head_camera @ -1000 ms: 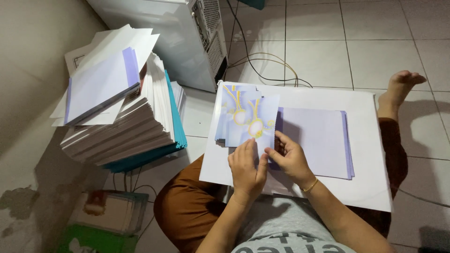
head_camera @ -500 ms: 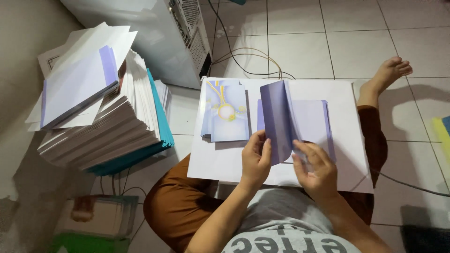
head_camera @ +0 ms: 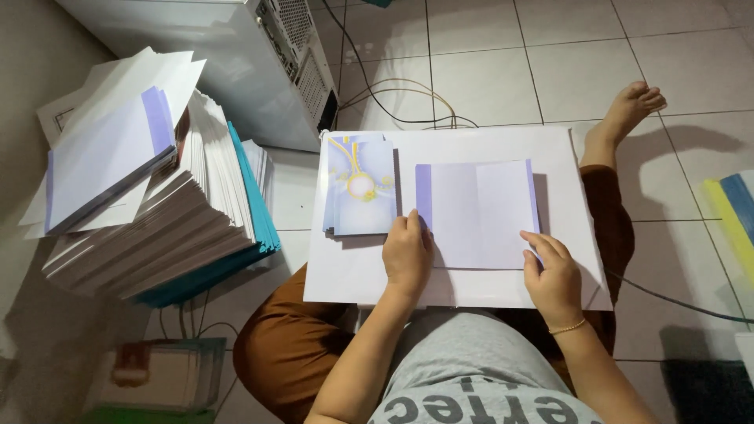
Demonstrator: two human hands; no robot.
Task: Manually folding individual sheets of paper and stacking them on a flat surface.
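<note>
The left hand [head_camera: 408, 255] hides the lavender sheet's [head_camera: 479, 212] lower left corner; yellow-blue paper [head_camera: 734, 216] is cut off

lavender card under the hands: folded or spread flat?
Spread flat. The lavender card lies open on the white board, centre crease showing, left hand and right hand at its lower corners.

The white board [head_camera: 345, 271] on the lap lies bare along its near edge and far strip, open to a hand. To its left a tall leaning paper stack [head_camera: 157, 212] crowds close, and a computer case [head_camera: 236, 63] with trailing cables [head_camera: 393, 98] blocks the far-left corner.
</note>
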